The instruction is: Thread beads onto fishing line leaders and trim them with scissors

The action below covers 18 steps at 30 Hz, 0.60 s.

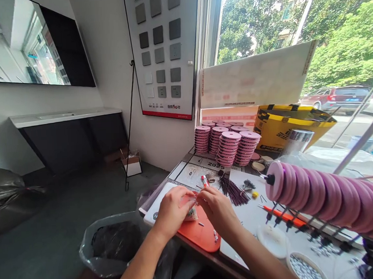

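Note:
My left hand (173,209) and my right hand (217,208) meet over an orange tray (200,234) at the table's near left edge. Both are closed, pinching a small clear packet (192,213) between them; what is inside it I cannot make out. Under the tray lies a white board (155,207). A bundle of dark purple tassels (234,191) lies just beyond my right hand, and a red-capped lighter (205,180) stands behind my fingers.
Stacks of pink discs (229,145) stand at the table's back, by a yellow bag (286,126). A row of pink discs on a rod (327,194) spans the right. An orange tool (280,218), bowls of small beads (302,268) and a lined waste bin (113,243) are near.

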Available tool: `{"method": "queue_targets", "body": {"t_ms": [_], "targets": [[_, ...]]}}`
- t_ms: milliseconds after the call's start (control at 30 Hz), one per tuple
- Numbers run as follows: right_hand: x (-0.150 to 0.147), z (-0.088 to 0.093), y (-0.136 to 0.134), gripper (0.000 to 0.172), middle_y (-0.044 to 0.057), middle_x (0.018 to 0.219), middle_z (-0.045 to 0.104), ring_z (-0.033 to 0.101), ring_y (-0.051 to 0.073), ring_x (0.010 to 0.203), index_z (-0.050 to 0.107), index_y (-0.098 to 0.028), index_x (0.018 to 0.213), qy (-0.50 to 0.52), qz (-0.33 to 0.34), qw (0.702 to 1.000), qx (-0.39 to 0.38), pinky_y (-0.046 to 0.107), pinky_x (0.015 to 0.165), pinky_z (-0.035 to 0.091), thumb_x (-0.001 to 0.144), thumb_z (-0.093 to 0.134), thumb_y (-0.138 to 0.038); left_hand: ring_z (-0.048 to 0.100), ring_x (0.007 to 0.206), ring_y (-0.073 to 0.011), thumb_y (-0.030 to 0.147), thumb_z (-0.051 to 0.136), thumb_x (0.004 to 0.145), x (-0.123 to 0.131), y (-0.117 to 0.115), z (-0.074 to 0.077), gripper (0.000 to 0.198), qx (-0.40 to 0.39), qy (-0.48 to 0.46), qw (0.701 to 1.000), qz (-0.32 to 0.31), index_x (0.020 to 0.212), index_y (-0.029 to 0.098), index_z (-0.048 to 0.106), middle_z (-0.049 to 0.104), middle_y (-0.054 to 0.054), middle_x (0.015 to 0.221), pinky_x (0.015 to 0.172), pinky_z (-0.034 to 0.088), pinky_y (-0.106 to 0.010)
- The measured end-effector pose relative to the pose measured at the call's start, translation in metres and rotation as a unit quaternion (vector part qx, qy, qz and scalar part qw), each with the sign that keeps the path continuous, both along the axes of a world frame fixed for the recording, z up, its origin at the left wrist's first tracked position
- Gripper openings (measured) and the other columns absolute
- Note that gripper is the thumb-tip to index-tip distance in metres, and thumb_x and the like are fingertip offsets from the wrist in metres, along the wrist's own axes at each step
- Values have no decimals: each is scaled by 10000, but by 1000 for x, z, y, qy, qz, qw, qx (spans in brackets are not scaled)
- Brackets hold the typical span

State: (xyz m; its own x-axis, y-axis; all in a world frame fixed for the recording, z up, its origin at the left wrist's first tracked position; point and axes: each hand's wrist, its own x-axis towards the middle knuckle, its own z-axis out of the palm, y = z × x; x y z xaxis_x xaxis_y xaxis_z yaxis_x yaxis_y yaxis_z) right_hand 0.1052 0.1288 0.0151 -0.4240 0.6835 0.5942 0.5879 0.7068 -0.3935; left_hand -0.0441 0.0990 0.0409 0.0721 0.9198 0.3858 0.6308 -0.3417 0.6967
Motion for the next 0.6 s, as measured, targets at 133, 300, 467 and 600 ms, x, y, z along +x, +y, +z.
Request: {"method": "queue_targets", "body": {"t_ms": [133, 300, 467, 600], "targets": [[0, 0, 0, 276, 25, 708, 579, 539, 154, 673, 584, -195, 709, -2, 5, 1000, 7, 246, 615, 404, 914, 401, -176, 603, 846, -214, 146, 586, 772, 1, 4, 3, 100, 5, 36, 999, -16, 721, 212, 642, 660, -35, 836, 790, 448, -335], [-1, 1, 0, 258, 25, 705, 574, 542, 158, 674, 589, -193, 714, 0, 6, 1000, 0, 245, 611, 403, 907, 420, -172, 577, 883, -223, 124, 563, 778, 0, 3, 7, 121, 8, 75, 997, -30, 715, 209, 621, 633, -35, 851, 798, 431, -336], [-2, 2, -1, 230, 16, 707, 571, 540, 151, 672, 586, -185, 713, 3, 2, 1000, -17, 236, 612, 403, 895, 448, -160, 556, 878, -232, 117, 525, 799, 1, 1, 8, 128, 14, 96, 995, -37, 745, 200, 605, 618, -44, 848, 784, 424, -344], [-2, 3, -2, 239, 13, 704, 568, 531, 145, 670, 580, -188, 705, 3, -2, 1000, -24, 231, 615, 400, 900, 443, -169, 558, 865, -236, 116, 513, 802, 2, 2, 6, 146, 22, 94, 995, -31, 723, 203, 598, 618, -46, 830, 776, 426, -347]]}}
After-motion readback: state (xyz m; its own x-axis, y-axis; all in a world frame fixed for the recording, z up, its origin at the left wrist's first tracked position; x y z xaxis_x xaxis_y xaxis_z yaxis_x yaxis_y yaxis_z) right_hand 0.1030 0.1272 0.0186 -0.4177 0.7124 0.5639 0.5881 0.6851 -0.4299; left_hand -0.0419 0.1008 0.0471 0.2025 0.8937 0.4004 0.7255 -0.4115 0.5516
